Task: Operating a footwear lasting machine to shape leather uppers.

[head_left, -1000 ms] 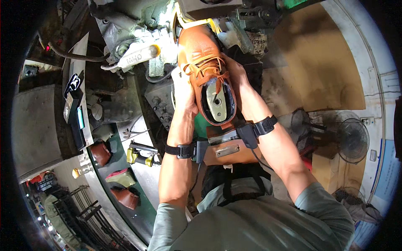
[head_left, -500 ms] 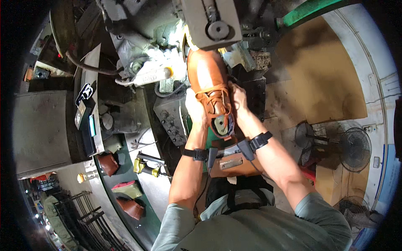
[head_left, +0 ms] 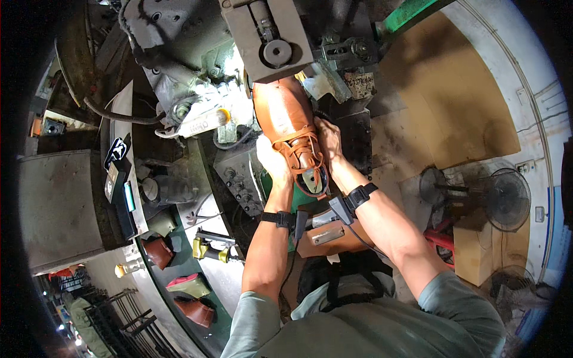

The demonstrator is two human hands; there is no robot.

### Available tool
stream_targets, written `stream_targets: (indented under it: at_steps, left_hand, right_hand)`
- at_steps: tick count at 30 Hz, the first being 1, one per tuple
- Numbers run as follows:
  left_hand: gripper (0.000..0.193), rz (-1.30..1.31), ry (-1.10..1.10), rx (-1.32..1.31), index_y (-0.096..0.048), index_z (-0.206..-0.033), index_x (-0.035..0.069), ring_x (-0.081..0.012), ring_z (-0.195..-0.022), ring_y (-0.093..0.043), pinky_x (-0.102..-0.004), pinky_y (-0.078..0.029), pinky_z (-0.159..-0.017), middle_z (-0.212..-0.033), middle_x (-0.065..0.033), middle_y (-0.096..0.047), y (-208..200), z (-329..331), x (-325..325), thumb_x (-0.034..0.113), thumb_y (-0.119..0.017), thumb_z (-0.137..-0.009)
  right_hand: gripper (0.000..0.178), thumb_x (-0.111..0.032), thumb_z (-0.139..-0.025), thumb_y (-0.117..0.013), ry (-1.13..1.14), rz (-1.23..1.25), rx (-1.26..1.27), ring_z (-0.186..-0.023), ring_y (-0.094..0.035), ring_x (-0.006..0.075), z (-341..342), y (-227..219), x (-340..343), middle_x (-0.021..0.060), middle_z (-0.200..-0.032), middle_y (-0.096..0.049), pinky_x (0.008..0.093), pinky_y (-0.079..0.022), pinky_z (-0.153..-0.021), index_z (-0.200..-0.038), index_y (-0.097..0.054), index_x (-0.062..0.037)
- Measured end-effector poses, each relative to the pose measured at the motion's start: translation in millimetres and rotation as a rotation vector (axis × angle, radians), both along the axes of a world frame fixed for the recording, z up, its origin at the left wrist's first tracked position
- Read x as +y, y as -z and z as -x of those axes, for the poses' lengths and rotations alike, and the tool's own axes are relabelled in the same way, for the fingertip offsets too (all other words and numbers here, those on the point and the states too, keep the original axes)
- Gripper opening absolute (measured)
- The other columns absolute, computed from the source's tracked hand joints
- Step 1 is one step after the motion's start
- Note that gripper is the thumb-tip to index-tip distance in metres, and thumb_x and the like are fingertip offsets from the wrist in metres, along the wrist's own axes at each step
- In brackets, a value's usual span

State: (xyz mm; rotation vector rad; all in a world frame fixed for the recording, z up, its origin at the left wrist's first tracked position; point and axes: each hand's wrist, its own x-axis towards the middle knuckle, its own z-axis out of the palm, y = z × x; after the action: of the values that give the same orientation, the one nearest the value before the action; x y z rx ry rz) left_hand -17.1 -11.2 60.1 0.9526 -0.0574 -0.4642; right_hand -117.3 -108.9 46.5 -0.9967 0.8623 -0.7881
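A brown leather lace-up shoe [head_left: 285, 113] stretches away from me, its toe under the grey block of a machine [head_left: 267, 48]. A pale shoe last [head_left: 311, 179] shows in its opening at the heel end. My left hand [head_left: 274, 156] is closed against the shoe's left side, palm and thumb along it, strongly lit. On the opposite side, my right hand [head_left: 329, 138] grips the shoe near the laces, with bent fingers. The toe tip and the sole are hidden from sight.
Left of the shoe is a bright lamp-lit white cylinder [head_left: 204, 122] with hoses. A yellow nail gun [head_left: 212, 246] lies on the bench to the left, beside several shoe parts [head_left: 194, 311]. Fans [head_left: 507, 197] and cardboard [head_left: 453, 95] are at the right. A green bar [head_left: 412, 16] crosses the upper right.
The view has shifted, so the machine and shoe appear a little further left. Both hands keep their hold on the shoe, whose toe stays beneath the block.
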Motion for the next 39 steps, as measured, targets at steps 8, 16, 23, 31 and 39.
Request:
stream_targets:
  at_steps: [8, 16, 23, 31, 39]
  left_hand:
    - [0.027, 0.217, 0.167, 0.2, -0.061, -0.095, 0.003, -0.0254, -0.073, -0.068, -0.0393, -0.06, -0.07, -0.091, -0.0129, -0.065, 9, 6, -3, 0.021, -0.042, -0.102]
    - [0.028, 0.21, 0.246, 0.093, -0.061, -0.106, 0.004, -0.015, -0.091, -0.062, -0.0327, -0.053, -0.083, -0.103, -0.0054, -0.064, 48, -13, -2, 0.026, -0.043, -0.109]
    - [0.022, -0.079, 0.023, -0.18, -0.059, -0.091, 0.006, -0.0198, -0.073, -0.066, -0.033, -0.058, -0.068, -0.085, -0.0061, -0.061, 35, 0, -5, 0.022, -0.048, -0.102]
    - [0.049, -0.026, 0.22, 0.134, -0.055, -0.133, 0.002, -0.0262, -0.109, -0.067, -0.0423, -0.055, -0.097, -0.124, -0.0144, -0.066, -46, 52, 27, 0.042, -0.036, -0.111]
    - [0.057, 0.064, 0.204, 0.257, -0.052, -0.137, 0.0, -0.0279, -0.108, -0.066, -0.0433, -0.053, -0.096, -0.127, -0.0161, -0.064, -63, 58, 43, 0.047, -0.033, -0.111]
  right_hand:
    - [0.035, -0.024, -0.107, -0.049, -0.069, 0.065, 0.125, -0.093, -0.065, 0.0165, 8, -11, 4, 0.0081, -0.11, -0.071, 0.031, -0.053, -0.084, -0.119, -0.069, 0.003]
    - [0.037, -0.024, -0.107, -0.049, -0.085, 0.296, 0.19, -0.096, -0.066, 0.017, 0, -2, 1, 0.0091, -0.111, -0.071, 0.0316, -0.054, -0.087, -0.121, -0.068, 0.0038]
    - [0.035, -0.025, -0.106, -0.051, -0.051, 0.427, 0.199, -0.099, -0.065, 0.017, 3, -3, 0, 0.0084, -0.108, -0.071, 0.0318, -0.053, -0.087, -0.117, -0.068, 0.0038]
    - [0.044, -0.031, -0.113, -0.038, -0.175, -0.426, -0.224, -0.119, -0.065, 0.0217, 37, -87, 42, 0.0111, -0.137, -0.063, 0.0386, -0.053, -0.105, -0.144, -0.052, -0.0044]
    - [0.046, -0.034, -0.112, -0.04, -0.148, -0.412, -0.317, -0.121, -0.062, 0.0213, 20, -68, 59, 0.0111, -0.134, -0.065, 0.0389, -0.05, -0.106, -0.139, -0.057, -0.0014]
